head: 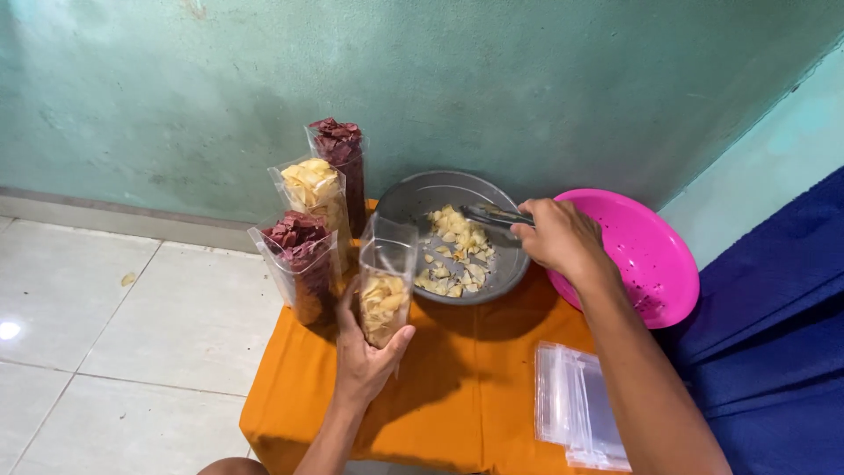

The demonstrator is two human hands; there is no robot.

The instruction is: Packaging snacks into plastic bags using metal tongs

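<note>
Left hand (365, 356) wrapped round clear standing pouch (384, 281) half full of pale chips, near bench's left edge; right hand (558, 236) closed on metal tongs (491, 215) over grey bowl (505, 273). Probably light, floppy, brittle-filled: grip low, gently. Filled pouches (303, 255) beside.

Pouch stack (580, 409) cut by bottom edge

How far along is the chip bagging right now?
Done: three filled pouches stand at the back of the orange cloth. In hand: the left hand holds a partly filled pouch, and the right hand works tongs in the grey bowl. Left: pale chips remain in the bowl, and empty pouches lie stacked.
</note>
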